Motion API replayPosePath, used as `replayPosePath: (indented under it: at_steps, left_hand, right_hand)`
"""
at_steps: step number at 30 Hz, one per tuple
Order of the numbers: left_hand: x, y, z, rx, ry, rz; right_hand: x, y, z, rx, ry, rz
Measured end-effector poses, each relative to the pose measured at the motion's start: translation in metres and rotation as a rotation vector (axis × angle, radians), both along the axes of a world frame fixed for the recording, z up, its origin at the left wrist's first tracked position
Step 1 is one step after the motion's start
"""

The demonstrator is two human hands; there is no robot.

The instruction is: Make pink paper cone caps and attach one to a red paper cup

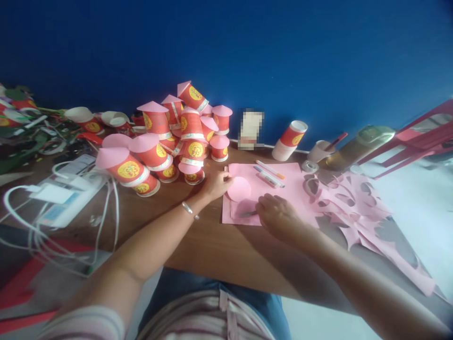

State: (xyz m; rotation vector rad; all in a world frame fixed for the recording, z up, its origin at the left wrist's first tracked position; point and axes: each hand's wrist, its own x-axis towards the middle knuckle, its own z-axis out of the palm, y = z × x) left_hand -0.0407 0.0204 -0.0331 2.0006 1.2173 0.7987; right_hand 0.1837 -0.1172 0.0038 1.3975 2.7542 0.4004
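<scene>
Pink paper sheets (293, 189) lie on the brown table, with a pink paper circle (239, 189) at their left side. My left hand (216, 185) has thumb and fingertips pinched together at the circle's left edge. Over the sheets' front part, my right hand (276, 215) is closed around a dark, thin tool (247, 214), blurred, that points left below the circle. Its handle is hidden in the fist. Just behind the hands, an orange-capped pen (271, 170) and blue-capped markers (269, 178) rest on the sheets.
Red cups with pink cone tops (193, 123) are piled behind my left arm. A white power strip (67, 200) with looping cables is left. Pink paper scraps (357, 208) spread at right, near a tape roll (310, 166), a bottle (357, 146) and stacked cups (290, 140).
</scene>
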Motion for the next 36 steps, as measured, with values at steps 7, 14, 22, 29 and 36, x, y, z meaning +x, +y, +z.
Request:
replayPosePath:
  at_steps: [7, 14, 22, 29, 36]
  left_hand:
    - [-0.002, 0.000, -0.004, -0.067, -0.133, -0.067]
    - [0.000, -0.008, 0.001, -0.295, -0.423, -0.100]
    - [0.004, -0.016, 0.010, -0.448, -0.548, -0.131]
    - [0.008, -0.024, 0.016, -0.359, -0.404, -0.148]
    - [0.015, -0.031, 0.011, -0.241, -0.509, 0.028]
  right_hand:
    - [0.008, -0.016, -0.001, -0.057, -0.027, 0.000]
    - [0.007, 0.012, -0.003, -0.179, 0.574, -0.310]
    - [-0.004, 0.052, -0.006, -0.655, 1.296, -0.420]
    - [-0.016, 0.051, -0.018, -0.601, 1.298, -0.379]
    - [-0.024, 0.042, -0.028, -0.421, 1.299, -0.457]
